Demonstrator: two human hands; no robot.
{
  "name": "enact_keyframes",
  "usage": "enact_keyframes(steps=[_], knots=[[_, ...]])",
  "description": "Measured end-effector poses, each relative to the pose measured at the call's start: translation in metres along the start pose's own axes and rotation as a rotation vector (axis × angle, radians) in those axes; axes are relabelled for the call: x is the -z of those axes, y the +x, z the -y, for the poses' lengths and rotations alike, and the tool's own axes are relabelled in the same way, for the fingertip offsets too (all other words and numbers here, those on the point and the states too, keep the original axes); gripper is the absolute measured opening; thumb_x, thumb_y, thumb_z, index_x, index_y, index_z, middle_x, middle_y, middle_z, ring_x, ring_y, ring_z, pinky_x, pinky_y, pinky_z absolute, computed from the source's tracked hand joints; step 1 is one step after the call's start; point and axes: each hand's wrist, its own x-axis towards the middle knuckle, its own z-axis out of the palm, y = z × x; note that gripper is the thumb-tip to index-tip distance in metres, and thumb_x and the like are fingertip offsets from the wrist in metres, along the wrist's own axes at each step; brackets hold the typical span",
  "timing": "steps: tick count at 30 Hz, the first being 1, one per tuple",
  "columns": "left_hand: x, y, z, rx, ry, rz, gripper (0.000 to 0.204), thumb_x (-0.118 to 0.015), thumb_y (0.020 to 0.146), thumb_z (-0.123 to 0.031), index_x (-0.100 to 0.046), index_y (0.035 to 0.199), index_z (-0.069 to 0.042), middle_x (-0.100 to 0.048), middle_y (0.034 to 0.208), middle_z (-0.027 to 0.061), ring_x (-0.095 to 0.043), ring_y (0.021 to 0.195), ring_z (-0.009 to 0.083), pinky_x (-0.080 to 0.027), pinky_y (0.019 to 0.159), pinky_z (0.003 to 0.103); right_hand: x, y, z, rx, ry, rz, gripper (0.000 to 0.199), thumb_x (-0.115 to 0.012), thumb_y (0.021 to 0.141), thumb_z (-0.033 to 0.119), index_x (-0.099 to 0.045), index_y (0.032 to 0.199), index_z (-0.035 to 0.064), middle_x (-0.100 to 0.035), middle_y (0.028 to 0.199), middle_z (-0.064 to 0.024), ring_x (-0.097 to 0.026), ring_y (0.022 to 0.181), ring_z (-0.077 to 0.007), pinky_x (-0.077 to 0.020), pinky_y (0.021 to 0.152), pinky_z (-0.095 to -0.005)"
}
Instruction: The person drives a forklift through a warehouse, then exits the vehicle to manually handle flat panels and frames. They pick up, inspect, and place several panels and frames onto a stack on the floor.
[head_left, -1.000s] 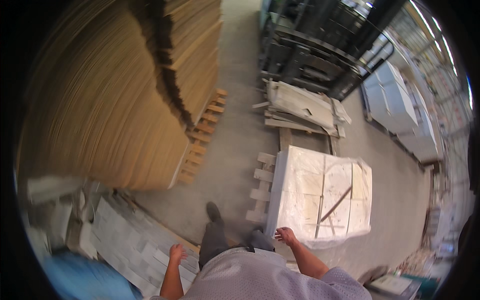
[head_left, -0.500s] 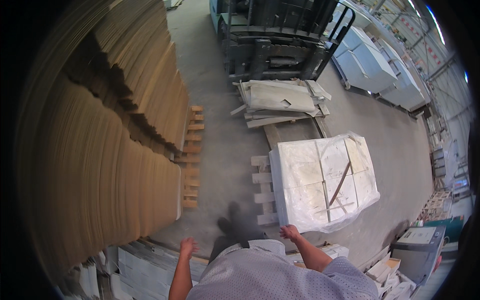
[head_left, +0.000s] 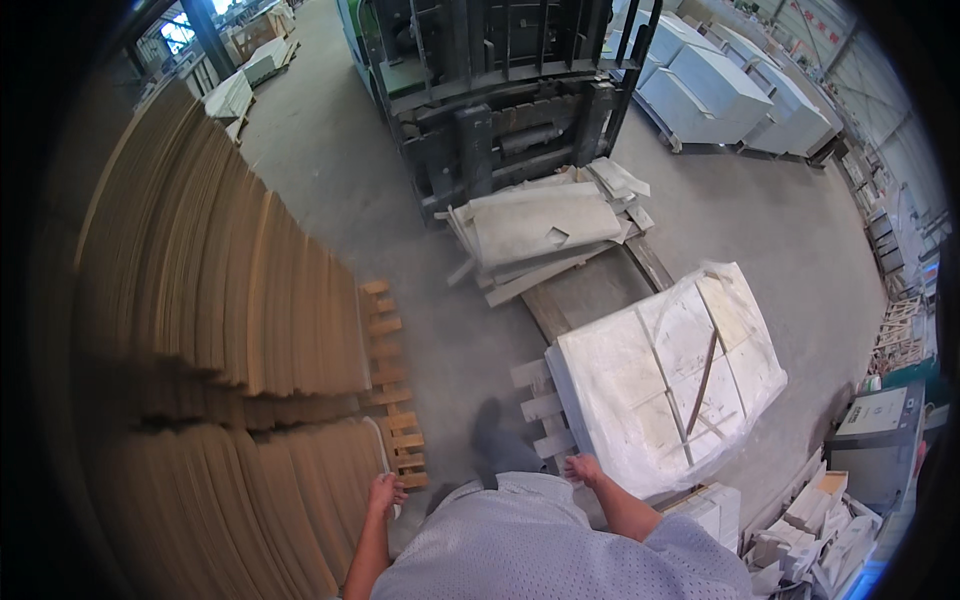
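My left hand (head_left: 386, 492) hangs low beside the near end of a tall stack of brown cardboard sheets (head_left: 200, 300). Its fingers are loosely bent and apart, with nothing held. On the other side, my right hand (head_left: 583, 467) is close to the near left corner of a plastic-wrapped load of white boxes (head_left: 640, 370). That hand is empty too, its fingers apart. A dark strip (head_left: 703, 382) lies across the wrapped load, which rests on a pale wooden pallet (head_left: 543, 408).
A forklift (head_left: 510, 130) stands ahead, its forks reaching under the wrapped load. Flattened white packaging (head_left: 545, 225) lies across the forks. A wooden pallet (head_left: 398, 420) juts from under the cardboard. Large white blocks (head_left: 710, 100) stand far right; scrap pieces (head_left: 820, 530) lie near right.
My view has moved forward and turned. The cardboard stack, its pallet and the forklift now appear closer. My hands stay low at my sides, both empty.
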Motion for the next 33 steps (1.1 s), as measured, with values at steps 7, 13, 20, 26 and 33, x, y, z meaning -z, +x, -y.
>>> enact_keyframes(steps=[7, 13, 20, 26, 33], knots=[[-0.017, 0.066, -0.134, -0.058, 0.028, 0.007, 0.031, -0.047, 0.102, -0.032, -0.055, 0.111, -0.003, -0.067, 0.091, 0.0135, -0.068, 0.063, 0.0246, -0.053, 0.048, 0.034, 0.048, 0.070, 0.193, 0.078, 0.165, -0.142, 0.035, -0.061, 0.095, 0.032, -0.063, 0.106, -0.0009, -0.070, 0.095, -0.0122, -0.068, 0.077, -0.0213, -0.0546, 0.061, -0.0350], [-0.062, 0.144, -0.279, -0.113, 0.037, 0.181, 0.032, -0.048, 0.101, -0.032, -0.056, 0.106, -0.001, -0.066, 0.092, 0.0127, -0.065, 0.061, 0.0202, -0.053, 0.051, 0.032, 0.058, 0.097, 0.251, 0.021, 0.203, -0.262, 0.030, -0.057, 0.098, 0.026, -0.062, 0.109, -0.0008, -0.070, 0.095, -0.0117, -0.068, 0.077, -0.0214, -0.0555, 0.065, -0.0346], [-0.157, 0.287, -0.455, -0.070, 0.236, 0.358, 0.032, -0.053, 0.100, -0.032, -0.058, 0.114, -0.003, -0.067, 0.092, 0.0104, -0.065, 0.066, 0.0176, -0.051, 0.054, 0.030, 0.026, 0.077, 0.271, -0.302, 0.472, -0.283, 0.034, -0.057, 0.098, 0.028, -0.063, 0.115, -0.0010, -0.071, 0.106, -0.0151, -0.070, 0.085, -0.0260, -0.0569, 0.073, -0.0379], [-0.243, 0.411, -0.546, -0.045, 0.356, 0.484, 0.034, -0.055, 0.098, -0.035, -0.059, 0.116, -0.006, -0.066, 0.097, 0.0064, -0.063, 0.081, 0.0166, -0.051, 0.066, 0.033, 0.007, 0.069, 0.348, -0.428, 0.615, -0.397, 0.037, -0.056, 0.098, 0.032, -0.062, 0.115, -0.0012, -0.071, 0.109, -0.0159, -0.071, 0.091, -0.0269, -0.0565, 0.076, -0.0368], [-0.337, 0.533, -0.570, -0.085, 0.432, 0.357, 0.048, -0.061, 0.092, -0.039, -0.056, 0.127, -0.006, -0.064, 0.110, 0.0086, -0.061, 0.097, 0.0169, -0.049, 0.074, 0.033, 0.012, 0.102, 0.416, -0.428, 0.683, -0.413, 0.036, -0.059, 0.098, 0.030, -0.061, 0.119, 0.0002, -0.071, 0.109, -0.0154, -0.071, 0.093, -0.0255, -0.0559, 0.078, -0.0359]])
